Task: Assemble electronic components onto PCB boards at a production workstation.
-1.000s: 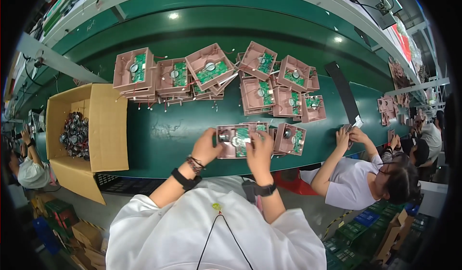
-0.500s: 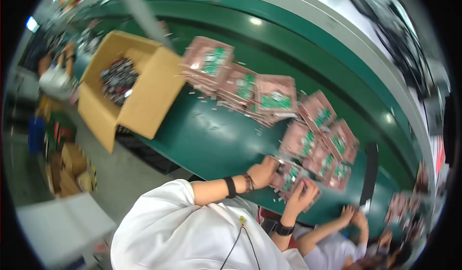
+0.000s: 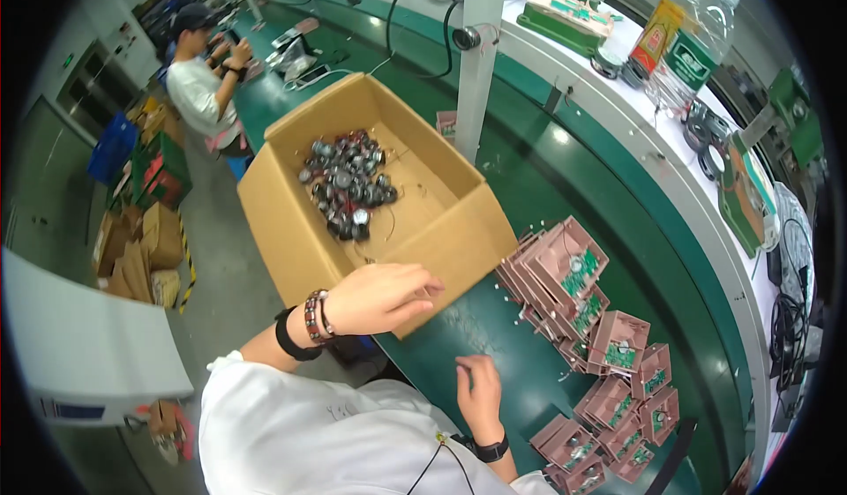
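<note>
Fitted, lower right: pink housings [image 3: 609, 332], stacked, green boards inside; completeness cannot be told. Unfitted, centre: round components [image 3: 344, 182], loose in open carton [image 3: 287, 239]. Left hand [image 3: 379, 299], centre, at carton's near flap; right hand [image 3: 481, 398], lower centre, over bench [image 3: 476, 320]: each grip apart, nothing visibly held. Bench: green, diagonal. Room: white shelf [image 3: 609, 98], upper right; co-worker [image 3: 196, 85], upper left; grey floor [image 3: 225, 257], left.

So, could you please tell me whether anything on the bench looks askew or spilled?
Nothing looks spilled. The pink cases are the untidy part: they sit on the bench in uneven, crooked stacks, turned at different angles rather than squared up. The small round parts lie heaped inside the cardboard box.
</note>
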`<state>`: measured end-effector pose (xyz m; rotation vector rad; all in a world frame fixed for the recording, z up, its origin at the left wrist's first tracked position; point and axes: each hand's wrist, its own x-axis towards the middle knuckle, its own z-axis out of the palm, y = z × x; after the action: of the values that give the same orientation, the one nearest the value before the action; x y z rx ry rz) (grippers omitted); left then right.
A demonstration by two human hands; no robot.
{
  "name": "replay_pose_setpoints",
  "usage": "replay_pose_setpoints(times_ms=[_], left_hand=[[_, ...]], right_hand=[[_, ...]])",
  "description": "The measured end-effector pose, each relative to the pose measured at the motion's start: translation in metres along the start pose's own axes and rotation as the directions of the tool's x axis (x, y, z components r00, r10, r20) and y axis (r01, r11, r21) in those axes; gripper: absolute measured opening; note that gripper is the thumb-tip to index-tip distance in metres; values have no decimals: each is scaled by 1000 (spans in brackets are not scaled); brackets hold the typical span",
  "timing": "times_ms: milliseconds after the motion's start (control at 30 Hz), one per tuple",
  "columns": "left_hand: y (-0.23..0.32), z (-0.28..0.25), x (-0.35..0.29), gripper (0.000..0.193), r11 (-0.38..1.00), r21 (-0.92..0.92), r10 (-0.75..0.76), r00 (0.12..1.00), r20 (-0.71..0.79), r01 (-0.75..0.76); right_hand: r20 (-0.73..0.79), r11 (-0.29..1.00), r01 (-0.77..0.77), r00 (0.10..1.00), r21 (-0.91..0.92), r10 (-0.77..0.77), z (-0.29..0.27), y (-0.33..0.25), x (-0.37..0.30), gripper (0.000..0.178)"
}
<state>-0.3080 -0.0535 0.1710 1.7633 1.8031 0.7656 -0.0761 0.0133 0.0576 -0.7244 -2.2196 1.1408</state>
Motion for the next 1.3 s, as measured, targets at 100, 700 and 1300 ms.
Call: replay_pose_setpoints(times_ms=[100, 700, 1300], left_hand=[[-27, -37, 10, 20, 997, -63, -45, 987, -154, 35], [-298, -100, 337, 20, 771, 628, -246, 959, 140, 106], [-210, -136, 343, 24, 731, 681, -122, 972, 200, -48]], right_hand=[[98, 993, 61, 994, -101, -51, 31, -11, 22, 16], [249, 754, -164, 881, -637, 402, 68, -3, 45, 22], [302, 681, -302, 726, -667, 618, 69, 47, 67, 18]])
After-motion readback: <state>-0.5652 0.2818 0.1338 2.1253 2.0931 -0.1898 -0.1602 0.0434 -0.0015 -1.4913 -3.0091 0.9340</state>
